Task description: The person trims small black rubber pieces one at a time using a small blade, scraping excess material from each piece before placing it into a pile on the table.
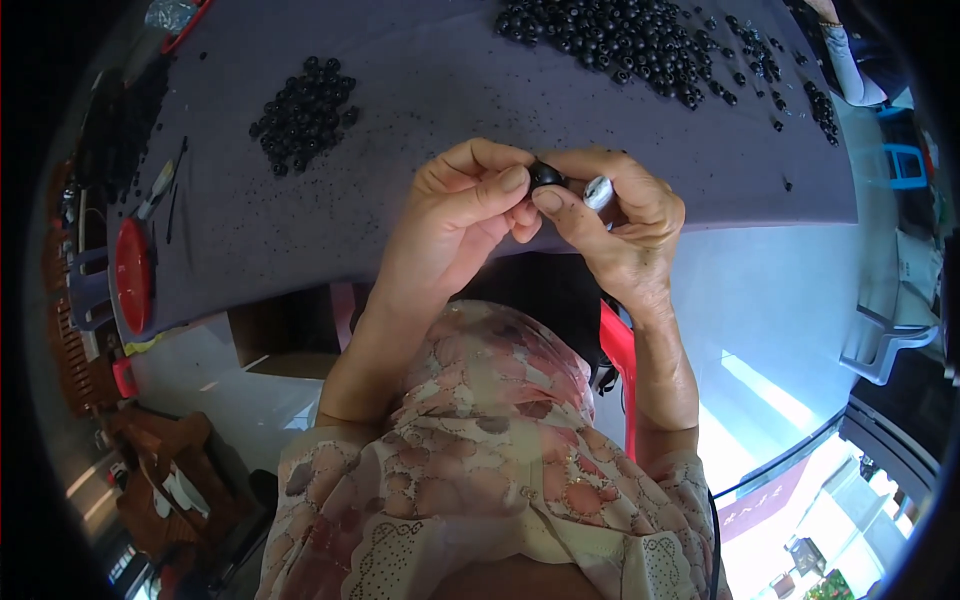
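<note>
Over the table's near edge, a small, round, shiny black bead-like piece (547,178) is held between my two hands. My left hand (455,195) pinches its left side between thumb and forefinger. The thumb and forefinger of my right hand (630,220) close on it from the other side. A thin tool with a silver-white rounded end (598,193) is also tucked in my right hand; its other end is hidden by the fingers. On the cloth ahead and to the left lies a small heap of similar black pieces (305,112).
A dark purple-grey cloth (400,70), strewn with dark crumbs, covers the table. More black pieces (630,40) are heaped at the far right, near another person's sleeved arm (848,65). A red basin (133,275) and a brush-like tool (157,188) lie at the left edge.
</note>
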Available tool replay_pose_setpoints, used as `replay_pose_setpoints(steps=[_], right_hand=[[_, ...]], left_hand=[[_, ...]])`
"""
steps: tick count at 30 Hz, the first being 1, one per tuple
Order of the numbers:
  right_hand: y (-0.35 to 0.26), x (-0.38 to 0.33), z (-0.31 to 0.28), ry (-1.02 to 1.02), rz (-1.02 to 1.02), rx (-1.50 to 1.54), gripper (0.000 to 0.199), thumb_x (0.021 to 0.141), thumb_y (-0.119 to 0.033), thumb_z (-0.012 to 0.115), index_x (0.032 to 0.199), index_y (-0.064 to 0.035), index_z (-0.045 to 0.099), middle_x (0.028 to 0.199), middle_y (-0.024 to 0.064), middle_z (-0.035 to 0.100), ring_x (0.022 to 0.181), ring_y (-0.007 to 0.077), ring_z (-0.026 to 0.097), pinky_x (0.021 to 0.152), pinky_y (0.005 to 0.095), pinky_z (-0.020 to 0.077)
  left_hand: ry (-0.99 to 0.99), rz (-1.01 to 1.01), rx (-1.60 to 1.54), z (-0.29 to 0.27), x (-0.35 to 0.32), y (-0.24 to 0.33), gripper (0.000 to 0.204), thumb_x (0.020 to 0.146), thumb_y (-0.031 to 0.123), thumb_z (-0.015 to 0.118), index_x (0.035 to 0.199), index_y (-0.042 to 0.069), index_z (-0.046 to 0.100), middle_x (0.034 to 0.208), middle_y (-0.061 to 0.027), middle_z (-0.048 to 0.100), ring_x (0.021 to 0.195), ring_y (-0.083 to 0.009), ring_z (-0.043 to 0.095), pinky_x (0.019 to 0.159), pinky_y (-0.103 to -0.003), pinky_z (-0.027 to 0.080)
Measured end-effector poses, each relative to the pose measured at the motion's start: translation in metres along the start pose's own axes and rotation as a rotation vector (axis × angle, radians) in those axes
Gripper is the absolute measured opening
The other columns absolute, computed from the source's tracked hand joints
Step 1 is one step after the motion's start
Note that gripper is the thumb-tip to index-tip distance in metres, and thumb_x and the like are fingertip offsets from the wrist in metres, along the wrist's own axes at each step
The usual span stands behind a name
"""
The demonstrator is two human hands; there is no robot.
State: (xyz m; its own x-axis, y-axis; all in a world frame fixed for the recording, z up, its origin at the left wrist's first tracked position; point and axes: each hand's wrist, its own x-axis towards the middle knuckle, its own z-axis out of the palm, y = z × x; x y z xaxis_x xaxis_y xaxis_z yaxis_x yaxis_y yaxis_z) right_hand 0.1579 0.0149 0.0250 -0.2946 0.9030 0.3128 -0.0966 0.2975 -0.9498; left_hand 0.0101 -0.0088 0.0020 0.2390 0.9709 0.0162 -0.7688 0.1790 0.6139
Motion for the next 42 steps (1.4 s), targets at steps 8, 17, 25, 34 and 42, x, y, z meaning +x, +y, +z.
replay_pose_setpoints(steps=[8,17,25,34,42], right_hand=[[0.010,-0.001,0.001,0.003,-0.304,-0.220,0.014,0.067,0.004,0.064,0.079,0.0009,0.059,0.062,0.0046,0.056,0.052,0.0070,0.048,0.047,0.0170,0.0360],[0.003,-0.001,0.004,0.006,-0.130,-0.050,0.012,0.070,0.004,0.061,0.080,0.0007,0.054,0.067,0.0050,0.057,0.059,0.0082,0.054,0.051,0.0178,0.0412],[-0.004,0.002,0.003,-0.060,-0.189,-0.037,0.011,0.071,0.004,0.061,0.078,0.0004,0.053,0.067,0.0047,0.056,0.060,0.0076,0.055,0.050,0.0178,0.0410],[-0.005,-0.006,0.007,-0.046,-0.033,-0.130,0.011,0.072,0.000,0.060,0.075,-0.0013,0.049,0.062,-0.0002,0.047,0.053,0.0035,0.039,0.047,0.0171,0.0317],[-0.002,-0.003,0.009,-0.021,0.140,-0.062,0.018,0.073,-0.002,0.062,0.089,-0.0021,0.053,0.067,-0.0038,0.047,0.056,0.0014,0.038,0.049,0.0147,0.0312]], left_hand=[[0.086,0.024,-0.052,0.004,-0.004,-0.003,0.012,0.079,0.001,0.053,0.090,0.002,0.058,0.075,-0.0092,0.059,0.062,-0.0131,0.053,0.057,-0.024,0.044],[0.053,0.061,-0.016,0.003,-0.003,-0.001,0.018,0.079,-0.001,0.052,0.095,0.001,0.058,0.079,-0.0108,0.060,0.066,-0.0156,0.056,0.061,-0.027,0.047],[0.074,0.077,0.062,0.004,-0.004,0.002,0.013,0.078,-0.002,0.053,0.089,0.000,0.059,0.078,-0.0114,0.060,0.067,-0.0178,0.057,0.061,-0.028,0.047],[0.093,0.123,-0.035,0.007,-0.001,-0.005,0.011,0.075,-0.002,0.057,0.087,-0.002,0.058,0.074,-0.0093,0.058,0.063,-0.0141,0.056,0.056,-0.025,0.047],[0.142,0.064,-0.015,0.003,-0.001,-0.003,0.012,0.078,0.002,0.055,0.089,0.000,0.057,0.074,-0.0079,0.058,0.064,-0.0138,0.056,0.056,-0.025,0.046]])
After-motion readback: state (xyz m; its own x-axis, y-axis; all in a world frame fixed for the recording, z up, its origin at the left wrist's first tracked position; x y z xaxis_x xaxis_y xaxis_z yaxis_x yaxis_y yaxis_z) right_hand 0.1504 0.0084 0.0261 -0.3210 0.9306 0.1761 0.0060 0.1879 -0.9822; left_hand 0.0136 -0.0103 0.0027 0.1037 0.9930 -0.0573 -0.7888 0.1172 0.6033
